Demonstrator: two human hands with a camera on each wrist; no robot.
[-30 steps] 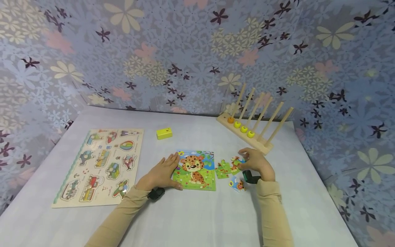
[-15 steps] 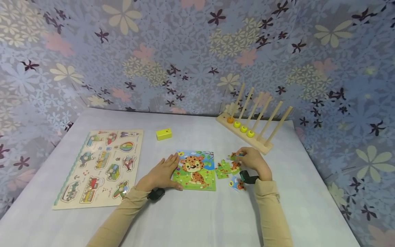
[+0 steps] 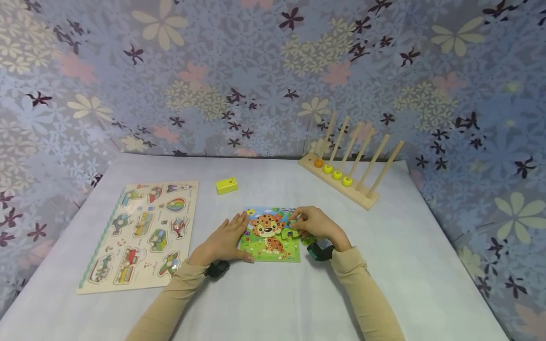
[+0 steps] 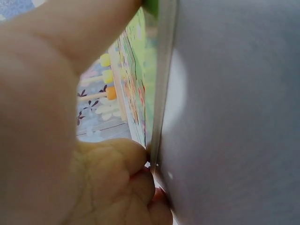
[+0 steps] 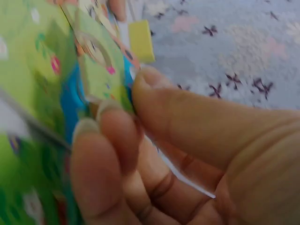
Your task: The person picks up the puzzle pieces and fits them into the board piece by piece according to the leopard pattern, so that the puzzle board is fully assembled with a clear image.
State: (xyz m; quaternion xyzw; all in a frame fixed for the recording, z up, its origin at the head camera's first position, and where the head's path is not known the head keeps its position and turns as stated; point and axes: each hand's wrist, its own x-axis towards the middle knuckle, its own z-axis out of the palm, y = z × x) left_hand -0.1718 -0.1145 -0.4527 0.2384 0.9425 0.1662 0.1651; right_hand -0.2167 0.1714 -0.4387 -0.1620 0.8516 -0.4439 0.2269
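Observation:
A square leopard jigsaw puzzle (image 3: 266, 252) lies on the table in front of the person. The left hand (image 3: 222, 242) rests along its left side, fingers extended and thumb spread toward the lower left corner; in the left wrist view, fingers and thumb meet the edge of the puzzle board (image 4: 161, 84). Over the puzzle's right part, the right hand (image 3: 319, 223) pinches a puzzle piece (image 5: 101, 77) between thumb and fingers. That piece is tilted above the picture. Beneath the right hand, a green bit of a loose piece (image 3: 308, 240) shows; the hand and wrist camera hide what else lies there.
At left lies a wooden vehicle puzzle board (image 3: 147, 258), partly under the left forearm. A yellow block (image 3: 226, 186) sits behind the leopard puzzle. The pegged wooden stand (image 3: 362, 199) with one orange and several yellow beads stands at the back right.
The right hand picked up a puzzle piece from the loose ones at right and carried it left over the leopard puzzle. The left hand stayed in place.

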